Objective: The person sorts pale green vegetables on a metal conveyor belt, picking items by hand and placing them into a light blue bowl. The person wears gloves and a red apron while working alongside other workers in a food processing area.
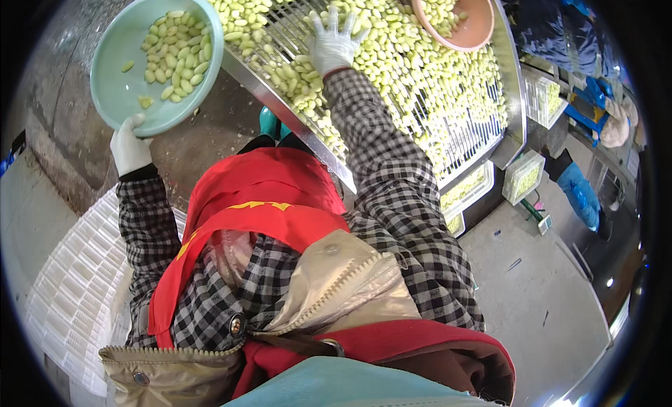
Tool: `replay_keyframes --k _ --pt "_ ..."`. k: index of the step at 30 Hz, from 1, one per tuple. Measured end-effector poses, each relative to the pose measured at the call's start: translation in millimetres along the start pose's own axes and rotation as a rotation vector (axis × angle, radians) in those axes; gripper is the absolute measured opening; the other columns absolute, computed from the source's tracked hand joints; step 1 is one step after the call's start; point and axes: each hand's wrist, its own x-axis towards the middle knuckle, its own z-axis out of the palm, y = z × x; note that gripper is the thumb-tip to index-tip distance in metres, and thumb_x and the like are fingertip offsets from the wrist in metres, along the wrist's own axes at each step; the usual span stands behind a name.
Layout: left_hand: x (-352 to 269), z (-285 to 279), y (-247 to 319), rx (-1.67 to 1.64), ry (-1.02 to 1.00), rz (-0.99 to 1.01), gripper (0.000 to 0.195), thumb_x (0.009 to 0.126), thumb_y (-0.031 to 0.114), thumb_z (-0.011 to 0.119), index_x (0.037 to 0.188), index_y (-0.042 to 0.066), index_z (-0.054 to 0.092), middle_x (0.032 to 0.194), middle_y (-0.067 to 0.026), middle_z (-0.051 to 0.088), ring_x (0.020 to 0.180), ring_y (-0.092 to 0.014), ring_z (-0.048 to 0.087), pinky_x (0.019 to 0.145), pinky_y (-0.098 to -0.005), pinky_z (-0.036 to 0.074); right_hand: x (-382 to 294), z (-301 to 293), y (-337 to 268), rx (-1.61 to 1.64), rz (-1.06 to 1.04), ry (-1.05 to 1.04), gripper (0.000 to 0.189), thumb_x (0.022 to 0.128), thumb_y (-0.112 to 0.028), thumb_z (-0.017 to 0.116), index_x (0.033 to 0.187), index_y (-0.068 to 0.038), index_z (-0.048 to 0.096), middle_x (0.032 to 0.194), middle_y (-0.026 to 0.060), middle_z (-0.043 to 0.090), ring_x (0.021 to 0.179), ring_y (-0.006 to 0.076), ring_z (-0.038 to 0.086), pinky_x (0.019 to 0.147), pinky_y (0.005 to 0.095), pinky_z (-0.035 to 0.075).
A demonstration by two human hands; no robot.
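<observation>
My left hand (130, 144), in a white glove, grips the near rim of a pale green plastic basin (118, 105), which holds a heap of light green oval fruits or beans (178, 52). My right hand (334, 46), gloved too, lies palm down with its fingers spread over more of these pieces (415, 76) on a slatted metal sorting table (283, 31). It does not appear to hold anything. At the table's far right side, an orange plastic bowl (475, 18) contains some of the same pieces.
A metal edge (294, 115) borders the table before me. Clear boxes of green pieces (525, 176) stand at the right, near a small scale (545, 224). Stacked white plastic crates (79, 281) are at the left. People in blue work clothing (577, 192) are at the right.
</observation>
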Motion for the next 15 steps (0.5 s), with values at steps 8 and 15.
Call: replay_keyframes --k 8,15 --pt "2 -8 1 0.375 -0.091 0.212 0.031 0.088 0.005 0.064 0.114 -0.011 0.06 0.119 -0.0175 0.062 0.105 -0.028 0.065 0.088 -0.0431 0.058 -154 54 52 0.137 -0.126 -0.159 0.061 0.099 -0.059 0.047 0.155 -0.038 0.033 0.168 0.0027 0.018 0.154 0.0406 0.008 0.112 0.0795 0.0" --pt "11 -2 5 0.199 -0.157 0.131 0.024 0.089 -0.011 0.058 0.108 -0.002 0.069 0.113 -0.0144 0.065 0.095 -0.023 0.068 0.074 -0.0346 0.061 -241 70 107 0.018 -0.061 -0.254 0.055 0.101 -0.042 0.054 0.152 -0.036 0.037 0.164 0.0058 0.026 0.15 0.0379 0.025 0.116 0.0731 0.008"
